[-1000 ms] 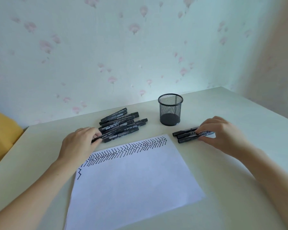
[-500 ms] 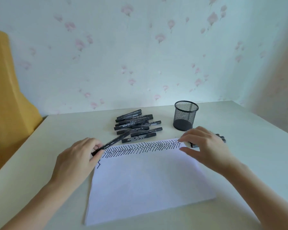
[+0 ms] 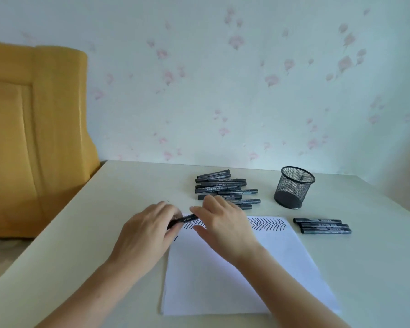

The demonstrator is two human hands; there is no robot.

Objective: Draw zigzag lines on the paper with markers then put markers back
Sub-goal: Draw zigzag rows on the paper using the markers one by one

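Left hand: the left hand (image 3: 145,235) grips a black marker (image 3: 184,220) over the top left corner of the paper (image 3: 234,280).
Right hand: the right hand (image 3: 225,223) pinches the marker's far end.
Other markers: a pile (image 3: 225,188) behind the paper; three markers (image 3: 322,226) right of it.
Cup: a mesh cup (image 3: 294,187) stands upright.

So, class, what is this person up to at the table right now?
A person sits at a pale table with a sheet of paper that has a band of zigzag lines along its top edge. The left hand holds a black marker, and the right hand reaches to its other end. A pile of markers lies behind, three markers lie to the right, and the mesh pen cup stands empty.
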